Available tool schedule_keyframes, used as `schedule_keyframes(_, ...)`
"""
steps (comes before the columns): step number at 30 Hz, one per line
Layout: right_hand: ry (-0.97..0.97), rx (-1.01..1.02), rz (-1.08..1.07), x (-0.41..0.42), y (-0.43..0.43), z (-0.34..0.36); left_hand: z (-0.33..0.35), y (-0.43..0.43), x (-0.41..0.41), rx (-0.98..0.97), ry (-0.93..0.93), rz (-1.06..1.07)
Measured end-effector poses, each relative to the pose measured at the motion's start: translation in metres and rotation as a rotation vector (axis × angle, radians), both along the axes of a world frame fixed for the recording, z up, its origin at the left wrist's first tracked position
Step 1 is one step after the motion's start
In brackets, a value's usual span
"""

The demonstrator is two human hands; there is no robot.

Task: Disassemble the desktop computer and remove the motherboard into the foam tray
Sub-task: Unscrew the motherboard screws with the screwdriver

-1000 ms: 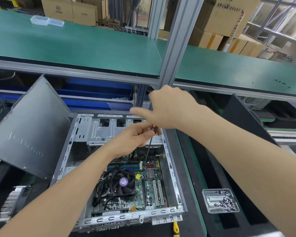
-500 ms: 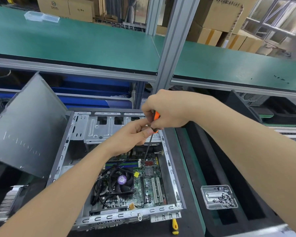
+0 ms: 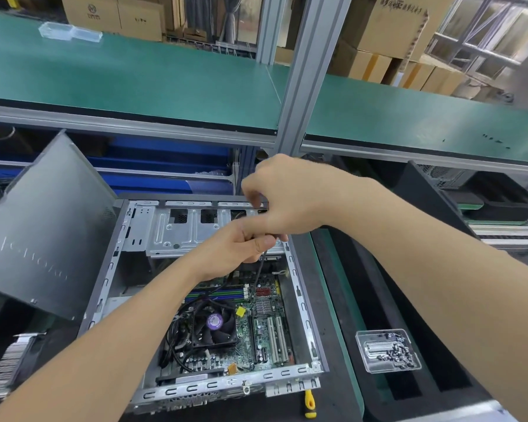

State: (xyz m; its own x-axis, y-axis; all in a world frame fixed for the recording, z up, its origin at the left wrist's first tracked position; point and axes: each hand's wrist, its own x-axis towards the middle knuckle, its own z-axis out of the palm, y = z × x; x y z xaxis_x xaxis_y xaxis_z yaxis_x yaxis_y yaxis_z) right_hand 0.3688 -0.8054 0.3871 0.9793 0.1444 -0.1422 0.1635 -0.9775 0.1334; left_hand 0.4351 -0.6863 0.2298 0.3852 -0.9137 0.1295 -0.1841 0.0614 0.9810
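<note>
The open desktop case [image 3: 299,296] lies flat in front of me. Its green motherboard [image 3: 265,330] sits inside, with a black cooler fan [image 3: 214,325] on it. A screwdriver stands upright over the board's far right part; only its dark shaft [image 3: 260,269] shows. My right hand [image 3: 290,199] is closed over the handle from above. My left hand [image 3: 241,245] pinches the shaft just below. The black foam tray [image 3: 409,303] lies to the right of the case.
The removed side panel [image 3: 43,226] leans at the left of the case. A clear plastic box of screws [image 3: 387,350] rests on the foam tray. A yellow-handled tool [image 3: 309,403] lies at the case's near edge. A green shelf [image 3: 134,74] and a metal post [image 3: 311,68] stand above.
My right hand went from resting open on top of the screwdriver to gripping its handle, which now hides the orange. The left hand stays on the shaft.
</note>
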Motion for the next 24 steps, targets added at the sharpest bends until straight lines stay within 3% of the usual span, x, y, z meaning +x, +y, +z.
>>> schedule_keyframes(2,-0.176,-0.049,-0.208,-0.002,0.009,-0.002,-0.002,-0.001,0.001,-0.025,0.003,-0.006)
schedule_keyframes(5,-0.097,-0.015,-0.407,0.0,0.011,-0.015,-0.005,-0.003,0.002,-0.06,0.025,-0.029)
schedule_keyframes(8,-0.022,0.078,-0.34,0.004,0.005,-0.014,-0.007,-0.004,0.003,-0.08,0.048,-0.047)
schedule_keyframes(11,0.017,-0.07,-0.158,0.004,0.003,-0.012,-0.007,-0.004,0.006,-0.079,0.076,-0.047)
schedule_keyframes(14,0.106,-0.043,-0.057,0.001,-0.002,-0.005,-0.005,-0.003,0.007,-0.104,0.088,-0.057)
schedule_keyframes(24,0.298,-0.017,0.045,0.005,-0.003,0.005,-0.004,-0.002,0.006,-0.01,0.039,-0.055)
